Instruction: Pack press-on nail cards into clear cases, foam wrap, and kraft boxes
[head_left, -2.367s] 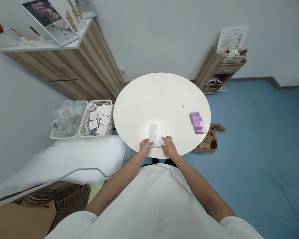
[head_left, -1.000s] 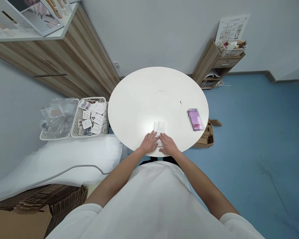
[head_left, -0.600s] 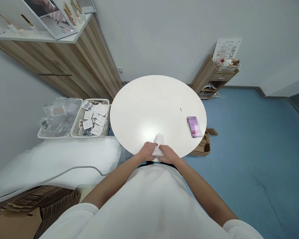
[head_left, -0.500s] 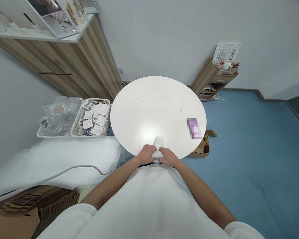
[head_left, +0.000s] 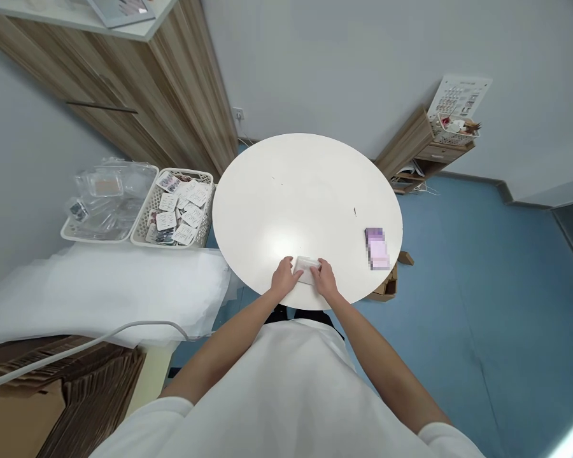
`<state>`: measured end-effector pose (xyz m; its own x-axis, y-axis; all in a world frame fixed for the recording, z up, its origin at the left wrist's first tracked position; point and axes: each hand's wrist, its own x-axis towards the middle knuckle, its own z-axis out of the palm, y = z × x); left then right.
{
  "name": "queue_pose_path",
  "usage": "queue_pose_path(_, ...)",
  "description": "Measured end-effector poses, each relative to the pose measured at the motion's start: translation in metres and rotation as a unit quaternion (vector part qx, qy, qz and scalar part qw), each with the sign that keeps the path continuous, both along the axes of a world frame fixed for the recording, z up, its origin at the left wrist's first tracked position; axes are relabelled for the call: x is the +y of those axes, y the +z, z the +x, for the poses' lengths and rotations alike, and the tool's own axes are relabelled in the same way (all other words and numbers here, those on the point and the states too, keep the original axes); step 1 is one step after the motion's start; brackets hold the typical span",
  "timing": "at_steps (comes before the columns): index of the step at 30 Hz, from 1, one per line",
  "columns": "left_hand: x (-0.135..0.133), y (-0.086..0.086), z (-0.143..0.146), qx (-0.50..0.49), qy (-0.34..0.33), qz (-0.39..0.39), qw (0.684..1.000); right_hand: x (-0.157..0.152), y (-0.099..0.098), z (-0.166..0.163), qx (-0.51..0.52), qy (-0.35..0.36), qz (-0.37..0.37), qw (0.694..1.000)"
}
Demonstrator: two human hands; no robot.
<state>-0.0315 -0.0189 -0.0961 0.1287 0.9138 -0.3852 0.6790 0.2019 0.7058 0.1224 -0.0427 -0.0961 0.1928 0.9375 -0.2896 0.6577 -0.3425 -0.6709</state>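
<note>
A small, flat white packet [head_left: 306,270] that looks wrapped in thin, slightly see-through sheeting lies at the near edge of the round white table [head_left: 296,191]. My left hand [head_left: 284,278] grips its left side, the thumb on top and the fingers along the edge. On the opposite side my right hand [head_left: 325,278] holds it the same way, thumb pressing near its middle. What is inside the packet cannot be made out. To the right on the tabletop rests a blurred purple and pink item [head_left: 377,248].
Left of the table stand a basket of white cards [head_left: 205,219] and a tray of clear plastic packaging [head_left: 109,203]. Nearer are a stack of white translucent sheets [head_left: 100,286], a grey cable [head_left: 138,323] and folded cardboard [head_left: 90,401]. A cardboard box [head_left: 386,289] sits on the floor at right.
Both hands have moved forward with the packet, away from my body and further onto the table. The packet now looks shorter and flatter, its far flap folded in. The camera view has shifted.
</note>
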Motion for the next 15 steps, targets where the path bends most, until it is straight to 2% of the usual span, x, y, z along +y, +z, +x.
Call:
queue_pose_path(6,-0.004,0.007,0.005,0.014,0.037,0.007,0.999,-0.020,0.008,0.001,0.028,0.015,0.005,0.999)
queue_pose_path(9,-0.014,0.014,0.003,0.011,-0.006,0.056,0.998,-0.033,0.015,0.004,0.017,0.076,0.030,0.996)
queue_pose_path(12,-0.025,0.018,0.003,0.037,-0.068,0.065,0.995,-0.038,0.014,0.007,-0.001,0.136,0.011,0.991)
queue_pose_path(15,-0.030,0.017,0.006,0.048,-0.063,0.047,0.996,-0.035,0.007,0.010,0.010,0.155,-0.017,0.988)
